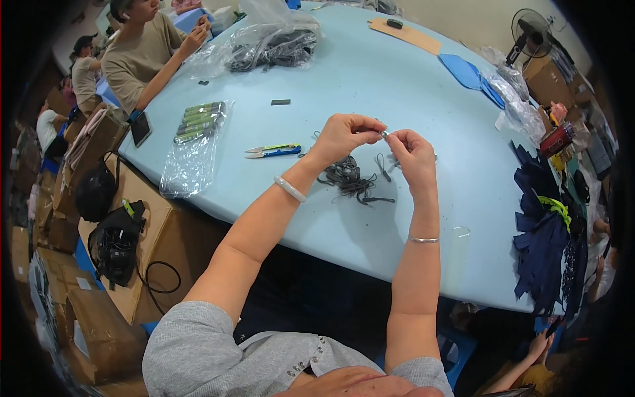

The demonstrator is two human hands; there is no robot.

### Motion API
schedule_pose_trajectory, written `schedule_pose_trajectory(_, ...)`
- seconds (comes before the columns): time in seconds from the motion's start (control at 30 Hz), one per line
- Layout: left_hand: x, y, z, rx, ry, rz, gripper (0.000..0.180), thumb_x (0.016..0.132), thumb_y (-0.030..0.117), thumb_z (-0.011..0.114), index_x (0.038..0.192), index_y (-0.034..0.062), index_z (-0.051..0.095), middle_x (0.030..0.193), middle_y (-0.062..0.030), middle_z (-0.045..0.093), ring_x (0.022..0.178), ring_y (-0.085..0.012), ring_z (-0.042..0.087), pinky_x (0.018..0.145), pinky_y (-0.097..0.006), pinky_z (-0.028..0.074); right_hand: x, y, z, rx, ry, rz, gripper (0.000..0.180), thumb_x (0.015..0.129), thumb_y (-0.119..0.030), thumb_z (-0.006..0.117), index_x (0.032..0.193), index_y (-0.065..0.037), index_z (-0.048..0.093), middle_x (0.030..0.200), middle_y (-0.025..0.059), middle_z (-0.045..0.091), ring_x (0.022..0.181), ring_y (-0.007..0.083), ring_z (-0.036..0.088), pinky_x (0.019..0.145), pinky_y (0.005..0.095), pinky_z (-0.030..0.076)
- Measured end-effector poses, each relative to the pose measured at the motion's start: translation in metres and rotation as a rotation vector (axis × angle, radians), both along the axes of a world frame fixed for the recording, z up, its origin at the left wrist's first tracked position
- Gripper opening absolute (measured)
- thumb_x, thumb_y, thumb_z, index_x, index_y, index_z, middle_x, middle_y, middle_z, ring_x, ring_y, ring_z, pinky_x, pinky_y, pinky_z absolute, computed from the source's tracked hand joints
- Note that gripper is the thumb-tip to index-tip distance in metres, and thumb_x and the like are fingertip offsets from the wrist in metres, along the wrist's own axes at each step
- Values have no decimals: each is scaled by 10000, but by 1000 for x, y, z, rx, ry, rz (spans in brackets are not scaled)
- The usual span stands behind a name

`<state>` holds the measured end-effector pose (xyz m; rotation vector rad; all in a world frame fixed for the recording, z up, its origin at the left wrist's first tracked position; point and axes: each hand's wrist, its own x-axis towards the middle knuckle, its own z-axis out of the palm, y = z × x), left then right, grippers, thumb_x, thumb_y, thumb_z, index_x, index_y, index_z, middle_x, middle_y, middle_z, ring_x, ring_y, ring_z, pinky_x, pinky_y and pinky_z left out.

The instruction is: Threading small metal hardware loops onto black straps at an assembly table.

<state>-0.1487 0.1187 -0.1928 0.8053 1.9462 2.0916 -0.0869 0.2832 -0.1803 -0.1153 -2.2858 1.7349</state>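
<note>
Above the table, my left hand (342, 137) and my right hand (414, 157) meet fingertip to fingertip. Both are closed in a pinch around a small shiny piece (384, 134), too small for its kind to be told. Below them lies a tangled heap of dark grey cord loops (345, 177), with one loose loop (383, 168) apart on its right. Left of the heap rest two thread snips (274, 151), one with blue and one with green-yellow handles.
On the table's left are a clear bag of green-striped packs (198, 122) and a phone (140, 129). Farther back lie a small dark strip (280, 102) and a plastic bag of dark items (274, 49). Navy fabric strips (539, 225) hang at the right edge. A co-worker (142, 59) sits at the far left.
</note>
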Motion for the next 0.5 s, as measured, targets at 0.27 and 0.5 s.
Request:
schedule_pose_trajectory(0.27, 1, -1, 1, -59, 38, 12, 196, 816, 34, 661, 1003, -24, 678, 886, -87, 690, 809, -119, 648, 747, -235, 527, -2, -2, -6, 32, 111, 0, 136, 845, -144, 642, 827, -10, 647, 673, 3, 612, 607, 60, 527, 549, 207, 414)
schedule_pose_trajectory(0.5, 0, -5, 3, -23, -19, 8, 197, 819, 55, 669, 1001, -22, 679, 882, -91, 690, 787, -124, 650, 740, -233, 532, 0, -8, -2, 249, 290, -15, 69, 824, -76, 653, 830, -8, 639, 712, 53, 637, 611, 110, 572, 577, 254, 462)
